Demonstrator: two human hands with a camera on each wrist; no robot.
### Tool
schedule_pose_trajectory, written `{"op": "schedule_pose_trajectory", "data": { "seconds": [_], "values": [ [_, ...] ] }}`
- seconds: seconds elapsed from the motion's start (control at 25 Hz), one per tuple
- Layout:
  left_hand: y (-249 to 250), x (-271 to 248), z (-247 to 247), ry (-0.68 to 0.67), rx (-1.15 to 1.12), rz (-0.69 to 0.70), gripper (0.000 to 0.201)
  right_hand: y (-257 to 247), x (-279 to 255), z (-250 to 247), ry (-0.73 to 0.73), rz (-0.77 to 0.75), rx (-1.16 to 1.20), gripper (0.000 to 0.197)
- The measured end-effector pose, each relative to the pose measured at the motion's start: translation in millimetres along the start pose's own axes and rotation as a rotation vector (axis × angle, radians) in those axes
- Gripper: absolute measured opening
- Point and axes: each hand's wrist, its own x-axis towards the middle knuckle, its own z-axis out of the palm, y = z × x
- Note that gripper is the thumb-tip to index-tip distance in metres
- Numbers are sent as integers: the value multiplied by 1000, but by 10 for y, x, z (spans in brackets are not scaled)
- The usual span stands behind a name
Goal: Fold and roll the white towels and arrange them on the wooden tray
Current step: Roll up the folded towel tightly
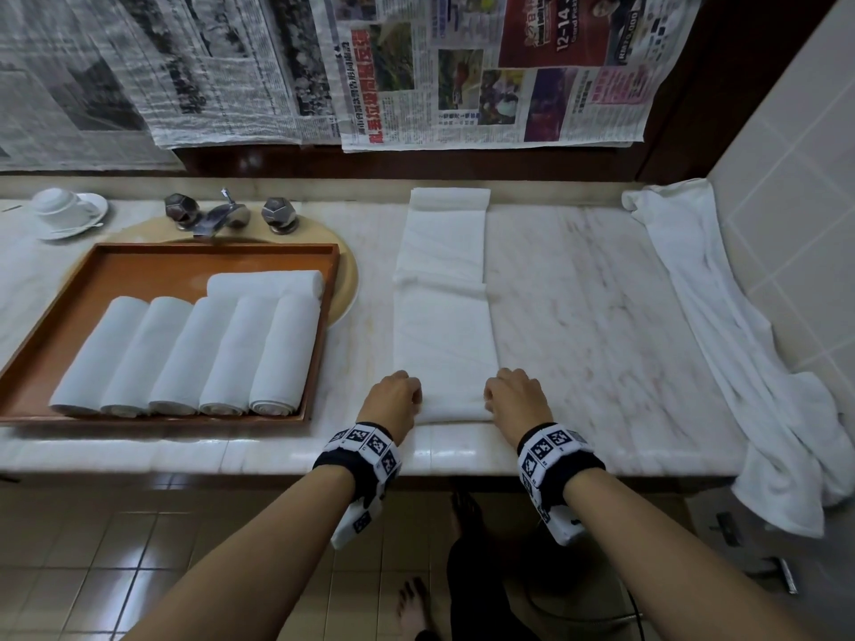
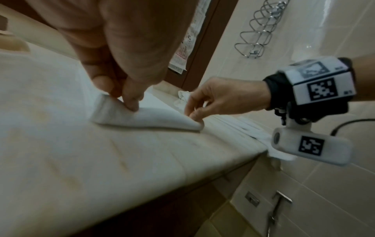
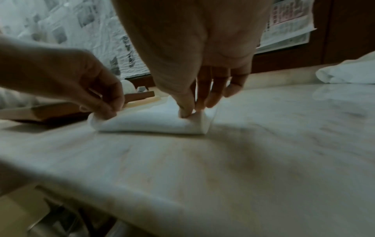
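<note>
Six done: rolled white towels (image 1: 185,353) lie on the rectangular wooden tray (image 1: 55,335).
Rolling: left hand (image 1: 393,400), right hand (image 1: 516,397) pinch the folded white towel strip (image 1: 442,289) at its near end on the marble counter (image 1: 601,316).
Left: loose white towel (image 1: 721,326).

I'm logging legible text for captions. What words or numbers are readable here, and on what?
"12-14 J": red advert in the newspaper, seen upside down.
"RM70,000": same advert, barely legible.
Chinese headlines and body print: too small to read.
Wristband markers: coded patterns, no words.

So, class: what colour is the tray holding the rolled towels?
The tray is orange-brown wood, clearest in the head view.
</note>
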Motion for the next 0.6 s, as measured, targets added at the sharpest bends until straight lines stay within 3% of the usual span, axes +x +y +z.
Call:
{"op": "schedule_pose_trajectory", "data": {
  "seconds": [0.12,0.28,0.6],
  "values": [
    [81,-113,131,58,22,15,13,-76,-117,157,88,-133,25,28],
    [106,-191,233,92,32,55,17,-79,-196,276,112,-202,23,31],
    [111,-122,92,-22,304,128,16,3,-128,271,136,-236,-129,31]
  ]
}}
